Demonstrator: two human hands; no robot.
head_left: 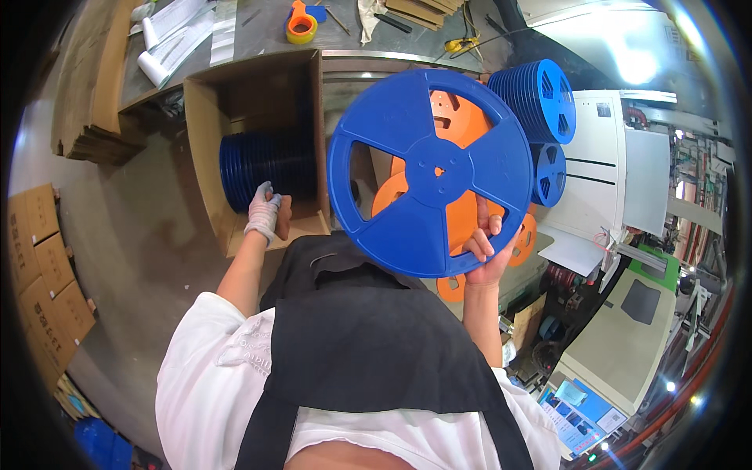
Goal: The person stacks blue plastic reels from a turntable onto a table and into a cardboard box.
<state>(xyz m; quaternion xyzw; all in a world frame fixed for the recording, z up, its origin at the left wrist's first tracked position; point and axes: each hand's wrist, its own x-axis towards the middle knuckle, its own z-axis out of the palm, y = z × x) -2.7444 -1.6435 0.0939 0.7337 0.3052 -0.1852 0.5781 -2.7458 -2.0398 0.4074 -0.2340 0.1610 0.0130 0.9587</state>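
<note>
A large blue plastic reel [392,188] is held up in front of me, its round face with open cut-outs turned toward me. My right hand [489,254] is bare and grips its lower right rim, with fingers showing through a cut-out. To the left is an open cardboard box [205,168] with a row of blue reels [249,168] standing on edge in it. My left hand [266,211], in a pale glove, is at the box's near side, fingers curled close to the reels. Beside its fingers is a small brown piece [284,218]; whether it belongs to the box I cannot tell.
Orange reels [462,125] sit behind the held reel, partly hidden. Stacked blue reels [558,102] stand to their right. A metal table [258,23] at the back bears papers and a tape roll [301,27]. Cartons [47,266] line the left; machines [619,337] are at right.
</note>
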